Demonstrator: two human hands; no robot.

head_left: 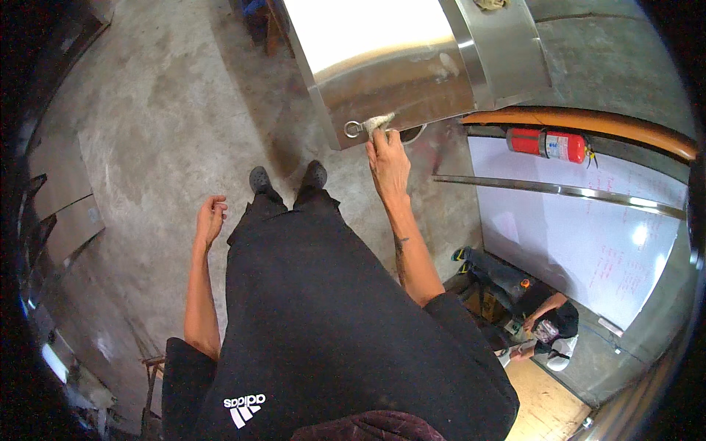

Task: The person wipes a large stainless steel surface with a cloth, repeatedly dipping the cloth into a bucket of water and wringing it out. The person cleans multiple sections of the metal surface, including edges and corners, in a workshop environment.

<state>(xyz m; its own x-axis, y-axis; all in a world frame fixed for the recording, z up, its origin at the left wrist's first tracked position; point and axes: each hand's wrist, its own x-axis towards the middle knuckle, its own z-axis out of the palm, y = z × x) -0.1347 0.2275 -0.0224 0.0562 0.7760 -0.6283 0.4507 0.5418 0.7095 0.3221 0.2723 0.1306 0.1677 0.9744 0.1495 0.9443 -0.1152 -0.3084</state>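
My right hand point(388, 158) reaches forward to the near edge of a stainless steel panel point(401, 88). Its fingers are closed on a small pale rag point(379, 121) that lies against the metal. Just left of the rag, a metal ring point(353, 129) sits near the panel's corner. A dark round shape with a light rim shows partly behind my right hand; I cannot tell what it is. My left hand point(212, 217) hangs at my side over the floor, fingers loosely bent and apart, holding nothing.
A narrower steel section point(507, 51) adjoins the panel, with a crumpled cloth point(490, 4) on top. To the right are a whiteboard point(573, 220), a red fire extinguisher point(546, 144), a metal bar point(559, 189) and an orange pipe point(588, 121). A seated person point(551, 316) is at lower right.
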